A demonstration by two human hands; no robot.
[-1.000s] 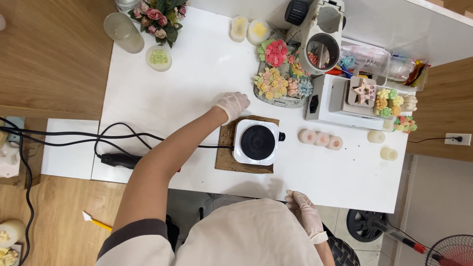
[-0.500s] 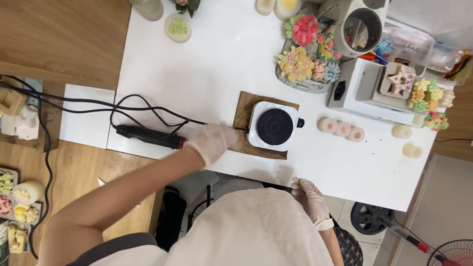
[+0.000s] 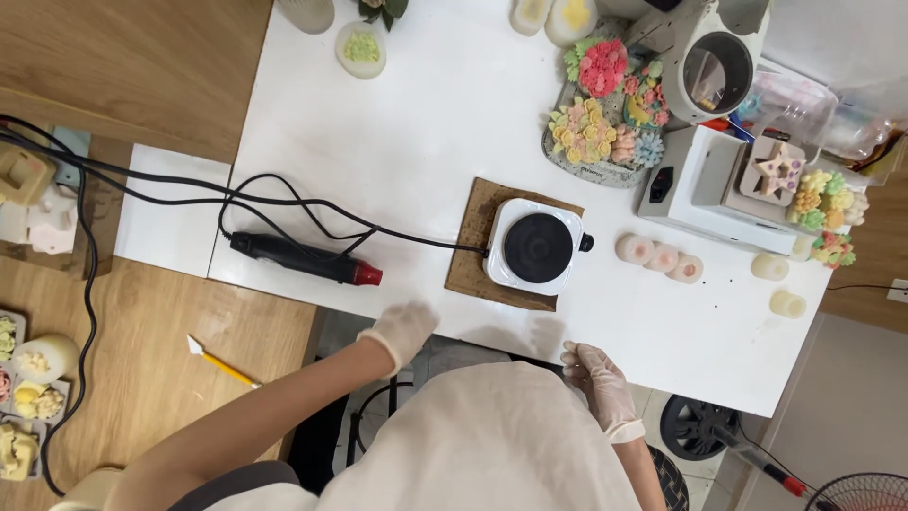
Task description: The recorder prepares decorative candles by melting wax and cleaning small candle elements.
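The black heat gun (image 3: 301, 257) with its red nozzle lies flat on the white table (image 3: 416, 123), nozzle pointing toward the small white hotplate (image 3: 534, 247), its black cable (image 3: 284, 199) looping behind it and running off toward the left edge of the picture. The left hand (image 3: 405, 329), in a pale glove, hovers just below and to the right of the heat gun's red tip, at the near edge of the table, apart from the tool and holding nothing; it is motion-blurred, so the fingers look loosely spread, but I cannot be sure of that. The right hand (image 3: 598, 380), also gloved, sits farther right of the heat gun, below the hotplate, against the person's cream apron, fingers relaxed and empty. The hotplate stands on a brown mat (image 3: 470, 255) to the right of the heat gun, and beyond it three pink round candles (image 3: 659, 256) sit in a row. Up and to the right of the heat gun a grey tray of coloured wax flowers (image 3: 605, 123) lies beside a white machine (image 3: 719, 180), whose upper part is cut off by the top edge. A yellow craft knife (image 3: 220, 361) rests on the wooden surface below the heat gun. At the far left, moulds and candle pieces (image 3: 33, 397) are partly cropped and hard to make out.
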